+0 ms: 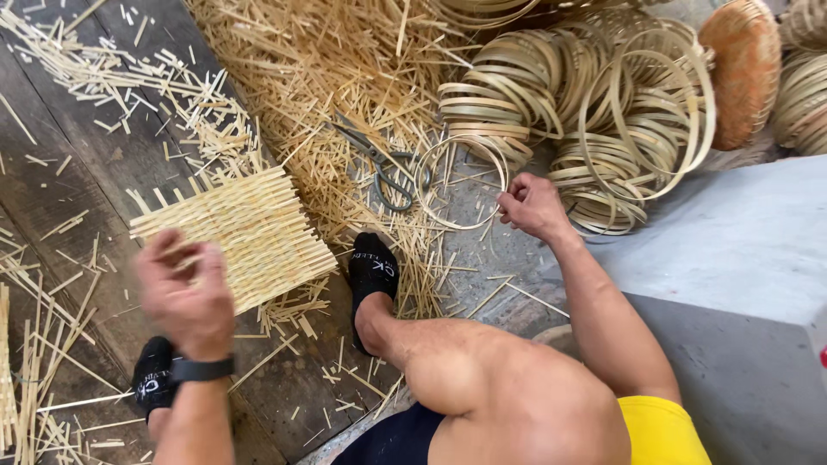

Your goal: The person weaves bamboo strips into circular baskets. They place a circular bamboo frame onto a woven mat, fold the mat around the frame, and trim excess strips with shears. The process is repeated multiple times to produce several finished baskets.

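Note:
A square woven bamboo mat (245, 228) lies on the dark wooden planks. My left hand (185, 297), blurred and with a black band on its wrist, has its fingers curled on the mat's lower left corner. My right hand (530, 205) pinches the right edge of a single thin bamboo ring (433, 209), which rests on loose strips. Grey scissors (379, 168) lie just left of that ring. My feet in black socks (372, 271) rest on the floor, one below the mat and one by my left wrist.
Stacks of bamboo rings (603, 112) fill the upper right, with a round woven basket (746, 69) beyond them. A thick heap of bamboo strips (327, 69) covers the top middle. A grey concrete block (741, 258) stands at the right.

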